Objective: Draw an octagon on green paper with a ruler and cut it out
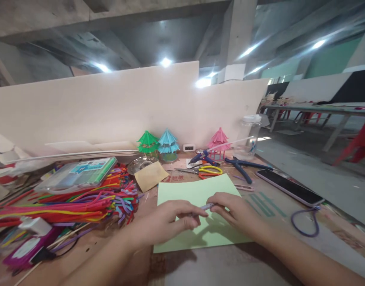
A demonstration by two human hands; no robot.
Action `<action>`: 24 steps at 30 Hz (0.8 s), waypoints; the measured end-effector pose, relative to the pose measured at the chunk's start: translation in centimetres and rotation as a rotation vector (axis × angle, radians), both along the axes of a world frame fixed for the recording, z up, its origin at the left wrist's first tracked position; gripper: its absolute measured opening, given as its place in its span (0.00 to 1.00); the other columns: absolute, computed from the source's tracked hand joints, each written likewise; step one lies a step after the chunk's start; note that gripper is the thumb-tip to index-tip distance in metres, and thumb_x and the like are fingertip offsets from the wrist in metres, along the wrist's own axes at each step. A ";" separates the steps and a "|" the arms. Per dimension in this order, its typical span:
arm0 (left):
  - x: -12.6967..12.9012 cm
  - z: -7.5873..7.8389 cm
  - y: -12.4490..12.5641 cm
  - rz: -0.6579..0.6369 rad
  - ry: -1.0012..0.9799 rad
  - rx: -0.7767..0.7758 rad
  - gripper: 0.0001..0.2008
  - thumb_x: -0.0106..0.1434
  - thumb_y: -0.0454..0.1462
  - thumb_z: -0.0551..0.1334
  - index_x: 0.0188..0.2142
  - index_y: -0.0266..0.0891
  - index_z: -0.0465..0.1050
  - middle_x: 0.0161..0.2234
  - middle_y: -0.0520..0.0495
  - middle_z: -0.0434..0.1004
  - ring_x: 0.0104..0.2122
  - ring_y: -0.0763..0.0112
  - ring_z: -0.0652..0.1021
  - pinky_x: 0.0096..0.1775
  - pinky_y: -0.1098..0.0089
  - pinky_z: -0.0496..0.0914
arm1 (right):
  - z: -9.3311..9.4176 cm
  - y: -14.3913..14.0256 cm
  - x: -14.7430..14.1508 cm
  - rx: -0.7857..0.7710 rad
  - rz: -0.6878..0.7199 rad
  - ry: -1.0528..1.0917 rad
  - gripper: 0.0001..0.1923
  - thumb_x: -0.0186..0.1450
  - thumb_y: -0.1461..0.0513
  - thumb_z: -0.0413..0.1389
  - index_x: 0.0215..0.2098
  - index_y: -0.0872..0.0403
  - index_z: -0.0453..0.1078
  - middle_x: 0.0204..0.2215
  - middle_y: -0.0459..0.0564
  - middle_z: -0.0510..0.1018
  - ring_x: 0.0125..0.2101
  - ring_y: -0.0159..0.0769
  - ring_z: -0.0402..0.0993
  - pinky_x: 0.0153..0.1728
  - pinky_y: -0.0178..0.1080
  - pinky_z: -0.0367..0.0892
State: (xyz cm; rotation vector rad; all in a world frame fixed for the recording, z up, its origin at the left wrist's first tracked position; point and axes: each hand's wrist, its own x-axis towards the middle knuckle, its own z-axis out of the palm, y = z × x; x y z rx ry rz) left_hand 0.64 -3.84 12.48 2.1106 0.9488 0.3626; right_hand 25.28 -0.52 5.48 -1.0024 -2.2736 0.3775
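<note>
left hand + right hand | both pinching lilac pipe cleaner | above green paper sheet

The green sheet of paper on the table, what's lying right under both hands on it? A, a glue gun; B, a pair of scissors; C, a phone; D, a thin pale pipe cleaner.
D: both the left hand and right hand pinch a thin pale pipe cleaner above the green sheet.
</note>
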 end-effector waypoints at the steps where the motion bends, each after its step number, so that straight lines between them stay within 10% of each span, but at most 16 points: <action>1: -0.1 -0.3 0.0 -0.023 -0.029 -0.053 0.16 0.72 0.46 0.62 0.51 0.39 0.76 0.43 0.45 0.81 0.42 0.64 0.81 0.48 0.57 0.75 | -0.1 0.0 0.0 0.007 0.001 0.003 0.21 0.75 0.50 0.47 0.39 0.51 0.77 0.33 0.55 0.83 0.36 0.42 0.79 0.40 0.40 0.73; 9: -0.3 -2.0 0.0 0.035 -0.161 -0.266 0.22 0.48 0.51 0.76 0.38 0.42 0.85 0.31 0.51 0.80 0.35 0.66 0.77 0.41 0.69 0.70 | -0.9 0.5 0.0 -0.053 -0.090 0.020 0.17 0.72 0.54 0.49 0.46 0.55 0.75 0.38 0.59 0.83 0.38 0.47 0.81 0.42 0.47 0.76; 24: 0.0 -2.8 -0.8 0.047 -0.132 -0.275 0.24 0.49 0.56 0.75 0.35 0.40 0.85 0.29 0.50 0.78 0.34 0.68 0.75 0.37 0.70 0.68 | -1.9 0.3 0.2 -0.103 -0.078 0.068 0.23 0.71 0.48 0.49 0.50 0.52 0.78 0.44 0.61 0.85 0.44 0.50 0.83 0.48 0.50 0.78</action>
